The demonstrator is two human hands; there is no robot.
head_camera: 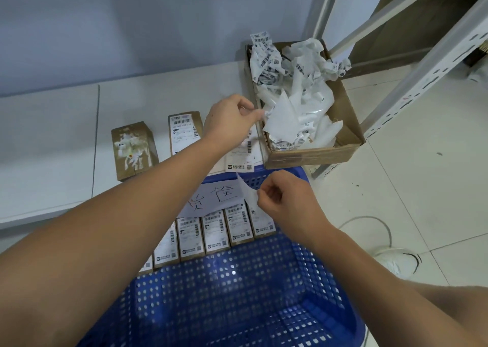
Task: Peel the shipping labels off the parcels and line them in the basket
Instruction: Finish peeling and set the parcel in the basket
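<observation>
A blue perforated basket [237, 288] lies below me, with a row of several labelled brown parcels [215, 234] along its far wall. My left hand [229, 120] reaches toward the open cardboard box [317, 153] and pinches a white sheet of peeled paper [282, 120] at the box's near left corner. My right hand [285, 201] hovers over the basket's far right corner and pinches a thin white strip [248, 190]. Behind the basket stand a parcel with a torn-off label [133, 149] and a labelled parcel [183, 132].
The cardboard box is heaped with crumpled labels and backing paper [293, 74]. A white handwritten sign [214, 197] hangs on the basket's far wall. A white metal shelf frame [412, 82] rises at the right. My shoe [396, 263] and a cable lie on the tiled floor.
</observation>
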